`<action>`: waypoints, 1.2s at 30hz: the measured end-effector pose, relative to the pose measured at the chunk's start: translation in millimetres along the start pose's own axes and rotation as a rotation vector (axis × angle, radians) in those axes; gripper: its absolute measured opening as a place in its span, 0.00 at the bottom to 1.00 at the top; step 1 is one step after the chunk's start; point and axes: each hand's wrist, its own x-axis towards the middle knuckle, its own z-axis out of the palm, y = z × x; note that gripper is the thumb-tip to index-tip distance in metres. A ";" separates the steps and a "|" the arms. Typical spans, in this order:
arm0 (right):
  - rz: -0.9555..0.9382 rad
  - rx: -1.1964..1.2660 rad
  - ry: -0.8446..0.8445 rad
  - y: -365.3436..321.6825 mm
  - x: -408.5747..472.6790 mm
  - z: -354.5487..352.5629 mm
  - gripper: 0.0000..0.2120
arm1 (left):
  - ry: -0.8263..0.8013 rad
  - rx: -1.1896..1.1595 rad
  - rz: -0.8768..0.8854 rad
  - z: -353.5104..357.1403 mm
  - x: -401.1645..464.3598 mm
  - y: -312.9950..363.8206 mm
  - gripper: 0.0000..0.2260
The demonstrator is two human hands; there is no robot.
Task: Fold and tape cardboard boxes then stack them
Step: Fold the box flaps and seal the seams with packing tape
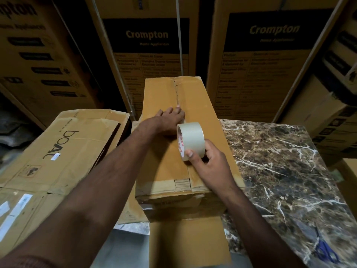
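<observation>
The box (185,132) lies mid-frame on the marble table (280,161), long axis and flap seam running 6 to 12 o'clock. It looks light, stiff but dentable, so press flat. The left hand (172,120) presses open-fingered on the seam at 12. The right hand (208,161) grips the slick tape roll (190,140) by its rim.

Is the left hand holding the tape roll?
No, the right hand grips the tape roll; the left hand presses flat on the cardboard box.
</observation>
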 end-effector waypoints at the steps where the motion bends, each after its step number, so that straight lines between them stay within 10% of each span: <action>1: -0.004 -0.010 -0.011 -0.3 0.3 -0.9 0.22 | 0.022 0.003 -0.010 2.2 -0.7 0.9 0.35; 13: 0.021 0.111 0.115 -5.1 -36.3 12.8 0.19 | 0.417 -0.115 0.009 16.2 -27.3 9.7 0.28; 20: -0.028 -0.004 0.053 -6.5 -39.7 8.3 0.21 | 0.074 -0.032 -0.014 20.1 -39.1 7.3 0.38; 30: -0.040 0.042 0.168 -14.8 -70.7 3.6 0.22 | 0.444 -0.114 -0.094 28.9 -75.4 37.3 0.22; 36: 0.003 0.013 0.125 -15.3 -70.0 1.2 0.26 | 0.256 -0.209 -0.124 22.9 -92.8 49.6 0.20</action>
